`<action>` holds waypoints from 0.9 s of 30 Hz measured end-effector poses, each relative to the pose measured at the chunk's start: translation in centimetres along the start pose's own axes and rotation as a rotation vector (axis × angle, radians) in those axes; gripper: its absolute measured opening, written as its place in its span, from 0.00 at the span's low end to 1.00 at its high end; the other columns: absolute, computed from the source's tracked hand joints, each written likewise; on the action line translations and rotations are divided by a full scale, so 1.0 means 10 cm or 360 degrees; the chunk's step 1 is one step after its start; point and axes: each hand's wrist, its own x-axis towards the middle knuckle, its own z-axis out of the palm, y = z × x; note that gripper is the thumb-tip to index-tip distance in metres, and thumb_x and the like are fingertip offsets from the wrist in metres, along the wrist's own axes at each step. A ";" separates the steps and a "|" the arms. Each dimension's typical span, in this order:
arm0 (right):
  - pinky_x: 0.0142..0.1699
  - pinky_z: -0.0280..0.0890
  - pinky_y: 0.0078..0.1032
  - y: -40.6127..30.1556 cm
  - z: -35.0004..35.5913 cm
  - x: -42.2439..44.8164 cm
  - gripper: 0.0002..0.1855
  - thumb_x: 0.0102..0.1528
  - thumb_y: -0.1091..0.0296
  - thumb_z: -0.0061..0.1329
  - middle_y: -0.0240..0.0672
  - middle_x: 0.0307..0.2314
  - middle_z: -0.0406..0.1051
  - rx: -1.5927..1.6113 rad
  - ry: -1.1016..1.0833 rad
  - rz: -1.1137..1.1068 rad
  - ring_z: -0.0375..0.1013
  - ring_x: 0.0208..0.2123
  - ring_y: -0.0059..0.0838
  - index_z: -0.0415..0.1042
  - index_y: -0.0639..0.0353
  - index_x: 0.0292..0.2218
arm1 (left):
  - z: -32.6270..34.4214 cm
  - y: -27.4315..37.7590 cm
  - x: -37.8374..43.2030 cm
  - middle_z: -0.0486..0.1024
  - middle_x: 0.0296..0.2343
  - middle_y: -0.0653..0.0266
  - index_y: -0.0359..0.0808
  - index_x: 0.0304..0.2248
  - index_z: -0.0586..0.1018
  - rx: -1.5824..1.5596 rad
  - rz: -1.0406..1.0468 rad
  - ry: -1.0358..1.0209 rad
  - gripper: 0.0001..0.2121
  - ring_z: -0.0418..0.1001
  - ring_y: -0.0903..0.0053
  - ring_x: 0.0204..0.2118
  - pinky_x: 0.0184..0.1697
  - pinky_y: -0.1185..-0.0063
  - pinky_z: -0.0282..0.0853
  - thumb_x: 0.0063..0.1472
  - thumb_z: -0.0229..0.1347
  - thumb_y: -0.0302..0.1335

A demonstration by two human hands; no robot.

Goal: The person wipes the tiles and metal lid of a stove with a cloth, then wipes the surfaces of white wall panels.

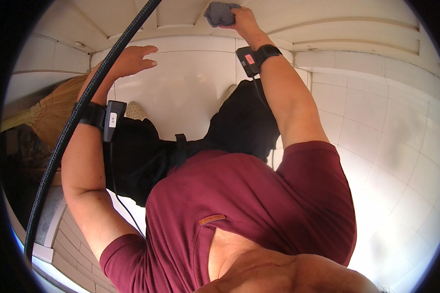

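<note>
A bunched grey cloth (222, 14) is gripped in my right hand (244, 22), up against a cream panelled door (176, 13) at the top of the view. My left hand (130, 62) holds nothing; its thumb and fingers are spread above the white tiled floor (176, 80), to the left of the cloth. Each wrist carries a strapped black device, the left one (114, 121) and the right one (248, 60), with a thin cable running from it.
A straw broom (60, 106) leans at the left, beside my left forearm. A black braided cable (77, 106) crosses the left of the view diagonally. White wall tiles (374, 121) fill the right side. Brown narrow tiles (71, 241) show at lower left.
</note>
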 end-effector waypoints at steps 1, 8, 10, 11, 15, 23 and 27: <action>0.34 0.71 0.35 -0.03 -0.10 -0.06 0.10 0.52 0.66 0.47 0.44 0.28 0.72 0.0445 0.0248 0.0156 0.73 0.32 0.43 0.71 0.66 0.29 | -0.01 0.04 0.03 0.71 0.43 0.47 0.37 0.50 0.67 0.0001 0.0016 0.0004 0.25 0.69 0.56 0.45 0.48 0.70 0.64 0.56 0.50 0.40; 0.33 0.66 0.35 -0.15 -0.81 0.01 0.10 0.44 0.74 0.51 0.48 0.23 0.70 0.0253 0.1034 0.0298 0.70 0.27 0.49 0.70 0.64 0.31 | -0.04 0.22 -0.02 0.70 0.43 0.48 0.36 0.50 0.67 0.0069 0.0076 0.0013 0.25 0.67 0.56 0.47 0.50 0.70 0.62 0.56 0.50 0.40; 0.33 0.66 0.33 -0.06 -0.75 -0.01 0.07 0.48 0.73 0.48 0.43 0.24 0.71 0.0719 0.0986 0.0539 0.71 0.26 0.39 0.70 0.63 0.32 | -0.03 0.25 -0.01 0.70 0.43 0.48 0.36 0.50 0.67 0.0029 0.0101 -0.0003 0.25 0.67 0.57 0.47 0.50 0.70 0.62 0.56 0.50 0.40; 0.33 0.66 0.33 0.04 -0.64 -0.03 0.07 0.48 0.73 0.48 0.43 0.24 0.71 0.0709 0.0985 0.0550 0.71 0.26 0.39 0.70 0.63 0.32 | -0.02 0.25 0.01 0.70 0.43 0.48 0.36 0.50 0.67 0.0021 0.0073 -0.0027 0.25 0.67 0.56 0.47 0.50 0.70 0.62 0.56 0.50 0.40; 0.37 0.69 0.29 0.30 -0.08 -0.08 0.07 0.48 0.69 0.51 0.45 0.28 0.72 0.2110 0.0695 0.1354 0.72 0.32 0.42 0.73 0.63 0.29 | 0.02 0.08 0.06 0.70 0.44 0.48 0.36 0.50 0.67 0.0010 0.0005 -0.0060 0.24 0.67 0.56 0.47 0.50 0.70 0.62 0.56 0.50 0.40; 0.36 0.73 0.33 0.77 0.52 -0.46 0.13 0.48 0.69 0.46 0.43 0.35 0.70 0.0849 -0.0688 0.1336 0.73 0.33 0.40 0.70 0.66 0.36 | 0.03 0.04 0.11 0.70 0.44 0.49 0.36 0.50 0.67 -0.0064 -0.0059 -0.0110 0.25 0.67 0.57 0.47 0.51 0.71 0.62 0.56 0.50 0.41; 0.26 0.75 0.31 0.51 0.18 -0.40 0.14 0.52 0.68 0.39 0.52 0.31 0.73 0.1143 -0.0587 0.2158 0.76 0.29 0.45 0.71 0.70 0.34 | 0.03 0.03 0.02 0.68 0.46 0.49 0.37 0.51 0.66 -0.0104 -0.0059 -0.0112 0.25 0.65 0.57 0.49 0.52 0.71 0.61 0.56 0.49 0.41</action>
